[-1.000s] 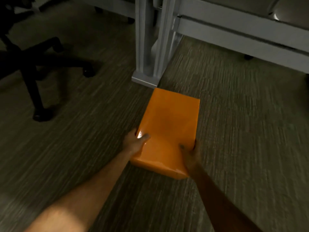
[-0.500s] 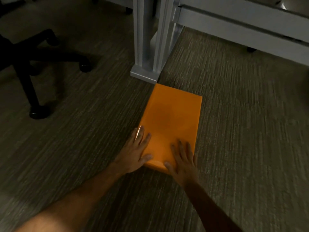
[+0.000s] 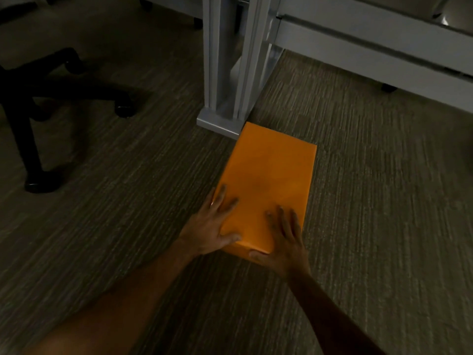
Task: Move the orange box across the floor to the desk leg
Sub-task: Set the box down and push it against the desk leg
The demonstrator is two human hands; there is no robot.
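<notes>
An orange box (image 3: 268, 175) lies flat on the carpet, its far left corner touching the foot of the grey desk leg (image 3: 225, 73). My left hand (image 3: 212, 224) rests flat on the box's near left corner, fingers spread, thumb along the near edge. My right hand (image 3: 284, 239) lies flat on the near right part of the top, fingers apart, thumb over the near edge. Neither hand grips the box.
A black office chair base (image 3: 38, 98) with castors stands at the left. A grey desk rail (image 3: 371, 42) runs along the back right. Striped grey carpet (image 3: 384, 201) stretches to the right and in front.
One second ago both hands gripped the box's near end; they now lie flat on its top. The box has slid forward until its far corner meets the desk leg's foot.
</notes>
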